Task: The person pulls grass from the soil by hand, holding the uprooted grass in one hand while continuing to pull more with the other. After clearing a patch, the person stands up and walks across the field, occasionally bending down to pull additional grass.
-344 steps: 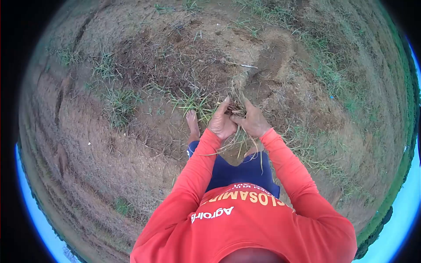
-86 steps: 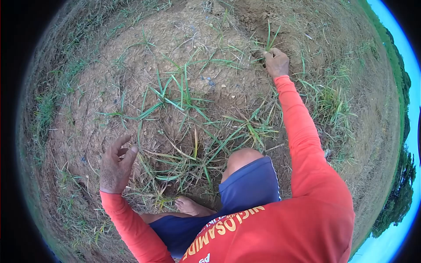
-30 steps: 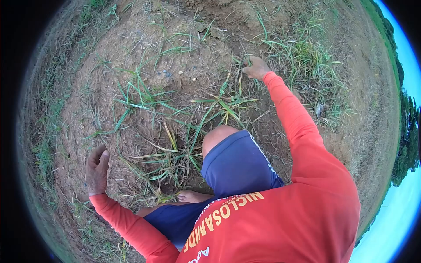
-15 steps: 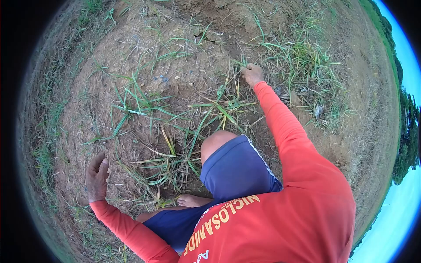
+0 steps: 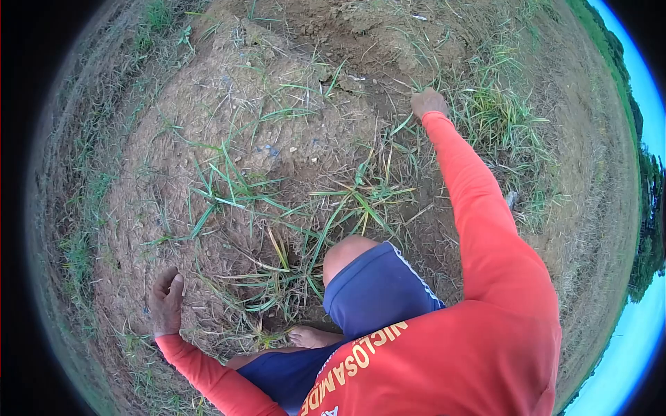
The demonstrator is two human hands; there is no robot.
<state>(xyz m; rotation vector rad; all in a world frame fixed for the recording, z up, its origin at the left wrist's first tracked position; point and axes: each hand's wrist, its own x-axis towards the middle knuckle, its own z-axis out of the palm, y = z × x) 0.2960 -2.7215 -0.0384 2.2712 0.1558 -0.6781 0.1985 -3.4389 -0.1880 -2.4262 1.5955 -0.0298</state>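
Observation:
Reaching forward over the soil, my right hand (image 5: pixel 429 102) is closed at the base of grass blades beside a large green and yellow tuft (image 5: pixel 496 111); what its fingers hold is too small to make out. My left hand (image 5: pixel 166 299) hovers at the lower left above bare soil, fingers curled but apart from the thumb, holding nothing. Between the hands, a grass clump (image 5: pixel 225 191) and a second one with spread blades (image 5: pixel 361 197) grow from the brown ground (image 5: pixel 291 149). More long blades (image 5: pixel 277 284) lie near my bent knee (image 5: pixel 347 255).
My bare foot (image 5: pixel 312 337) rests below the knee. Small bluish bits (image 5: pixel 272 150) lie on the soil. A pale scrap (image 5: pixel 512 199) sits in the grass at the right. Trees (image 5: pixel 649 215) and sky show at the far right edge.
My right hand has moved forward and to the right, nearer the large tuft. The view has shifted slightly, so the ground and my left hand appear lower and further right.

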